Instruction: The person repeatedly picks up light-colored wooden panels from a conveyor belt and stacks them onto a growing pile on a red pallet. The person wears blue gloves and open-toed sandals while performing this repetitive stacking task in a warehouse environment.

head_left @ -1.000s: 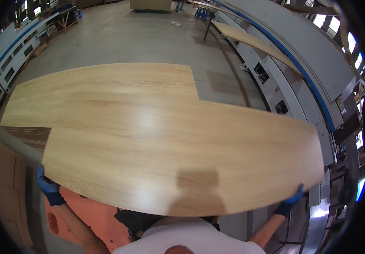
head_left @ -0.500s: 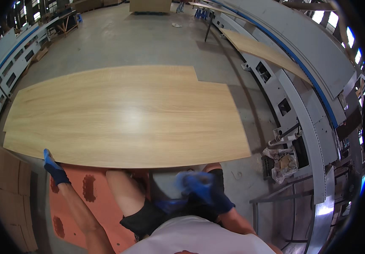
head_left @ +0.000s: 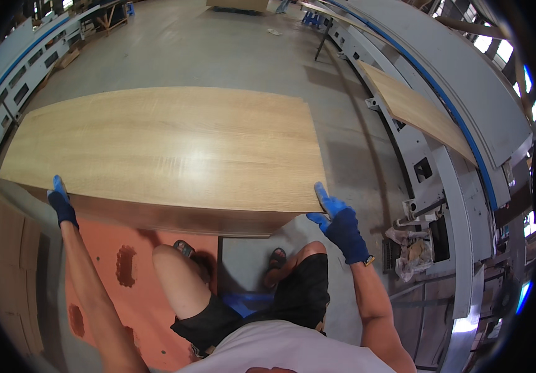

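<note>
A wide wood-grain panel (head_left: 175, 146) lies flat in front of me. Below its near edge shows a brownish upright face (head_left: 175, 216); whether that is a stack of boards, I cannot tell. At the near left edge, my left hand (head_left: 61, 200), in a blue glove, holds the panel with its fingers over the top. My right hand (head_left: 341, 224), gloved the same way, grips the near right corner, one finger along the top and another part of the hand lower beside the edge. The undersides of both grips are hidden.
An orange slab (head_left: 106, 267) with dark worn patches lies beneath the left side. Brown cartons (head_left: 7, 267) stand at far left. Along the right runs a long grey machine (head_left: 429, 168) carrying another wood-grain board (head_left: 417, 115). Crumpled plastic (head_left: 412, 252) sits by its base.
My right hand has gone from my lap to the panel's near right corner. The near edge now sits farther from me, the far right notch is smaller, and the face beneath is exposed.
</note>
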{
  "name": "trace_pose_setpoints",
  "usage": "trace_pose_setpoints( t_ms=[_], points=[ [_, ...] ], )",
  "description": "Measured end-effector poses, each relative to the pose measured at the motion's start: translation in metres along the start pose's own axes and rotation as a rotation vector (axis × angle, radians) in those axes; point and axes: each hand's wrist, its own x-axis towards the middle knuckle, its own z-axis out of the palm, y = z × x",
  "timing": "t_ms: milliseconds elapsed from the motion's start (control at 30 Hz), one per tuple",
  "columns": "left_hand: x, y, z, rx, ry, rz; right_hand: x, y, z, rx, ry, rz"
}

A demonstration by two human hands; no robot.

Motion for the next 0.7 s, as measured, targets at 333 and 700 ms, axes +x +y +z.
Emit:
trace_pose_setpoints(
  t_ms=[333,700],
  points=[
    [-0.032,0.036,0.046,0.634,0.281,0.211,0.011,-0.010,-0.004,0.166,0.030,-0.082],
    [-0.049,0.077,0.046,0.640,0.101,-0.057,0.024,-0.005,0.000,0.114,-0.009,-0.023]
  ],
)
